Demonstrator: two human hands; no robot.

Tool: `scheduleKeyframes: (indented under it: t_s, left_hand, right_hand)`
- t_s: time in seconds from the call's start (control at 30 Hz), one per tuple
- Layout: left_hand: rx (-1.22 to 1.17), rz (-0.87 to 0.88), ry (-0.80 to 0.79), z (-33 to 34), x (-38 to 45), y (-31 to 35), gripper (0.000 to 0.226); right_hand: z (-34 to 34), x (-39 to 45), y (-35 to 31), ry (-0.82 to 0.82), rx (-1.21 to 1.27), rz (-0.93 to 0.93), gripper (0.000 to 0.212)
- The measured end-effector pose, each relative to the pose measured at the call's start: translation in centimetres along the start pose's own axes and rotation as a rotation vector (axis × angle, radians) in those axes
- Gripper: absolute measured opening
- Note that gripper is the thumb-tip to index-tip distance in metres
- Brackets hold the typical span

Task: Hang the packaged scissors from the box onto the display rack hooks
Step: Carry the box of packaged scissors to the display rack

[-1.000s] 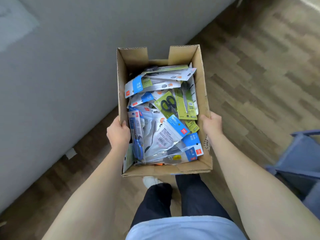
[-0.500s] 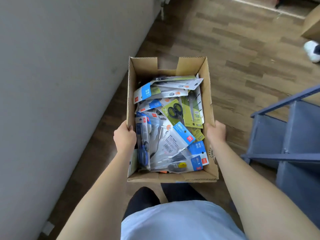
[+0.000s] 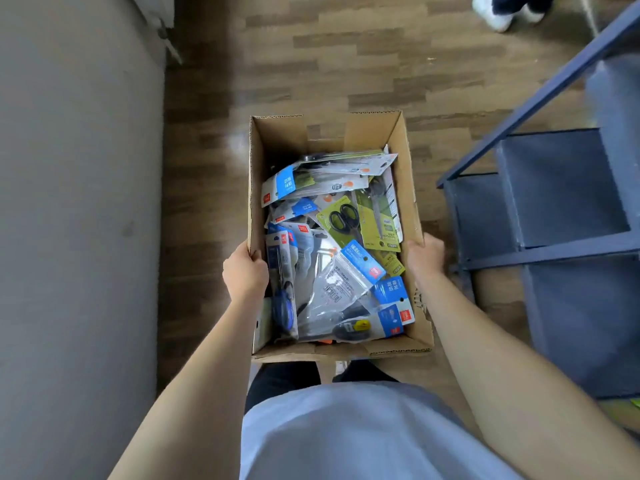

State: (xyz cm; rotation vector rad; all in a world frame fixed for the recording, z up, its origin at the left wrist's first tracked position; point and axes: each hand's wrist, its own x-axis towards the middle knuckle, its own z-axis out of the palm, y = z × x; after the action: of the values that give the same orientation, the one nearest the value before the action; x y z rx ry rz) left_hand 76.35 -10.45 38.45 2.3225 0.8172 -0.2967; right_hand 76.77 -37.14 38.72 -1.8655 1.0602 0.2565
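Note:
I carry an open cardboard box (image 3: 408,188) in front of my waist, above a wooden floor. It is full of packaged scissors (image 3: 334,251) in clear, blue and green card packs, lying in a loose heap. My left hand (image 3: 244,271) grips the box's left wall, fingers over the rim. My right hand (image 3: 426,258) grips the right wall the same way. No display rack hooks are in view.
A grey wall (image 3: 76,202) runs along the left. A dark blue shelf unit (image 3: 561,220) stands close on the right. Another person's white shoes (image 3: 495,12) show at the top right on the wooden floor (image 3: 346,57).
I have walked forward with the box. The blue shelf unit has come much closer on the right, and the other person's shoes have come into view at the top. Both hands keep their grip.

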Motion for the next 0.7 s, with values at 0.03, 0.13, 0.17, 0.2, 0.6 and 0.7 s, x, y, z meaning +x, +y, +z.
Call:
scheduleKeyframes:
  t_s: [0.03, 0.13, 0.17, 0.2, 0.6, 0.7]
  left_hand:
    - [0.016, 0.021, -0.025, 0.3, 1.6, 1.2, 0.016]
    - [0.078, 0.082, -0.118, 0.6, 6.3, 5.5, 0.014]
    - [0.098, 0.098, -0.138, 0.4, 7.7, 6.9, 0.014]
    - [0.113, 0.117, -0.15, 0.1, 8.9, 8.2, 0.013]
    - [0.246, 0.395, -0.226, 1.2, 19.8, 21.8, 0.017]
    - [0.281, 0.451, -0.238, 2.8, 21.4, 24.7, 0.016]
  right_hand:
    - [0.3, 0.7, -0.8, 0.026, 0.01, 0.018, 0.024]
    - [0.9, 2.5, -3.8, 0.113, 0.007, 0.06, 0.021]
    - [1.1, 3.0, -5.0, 0.146, -0.005, 0.079, 0.02]
    - [1.2, 3.4, -6.2, 0.174, -0.011, 0.091, 0.021]
    - [2.0, 8.5, -13.4, 0.374, -0.007, 0.252, 0.021]
    - [1.5, 10.8, -14.0, 0.383, 0.031, 0.273, 0.019]
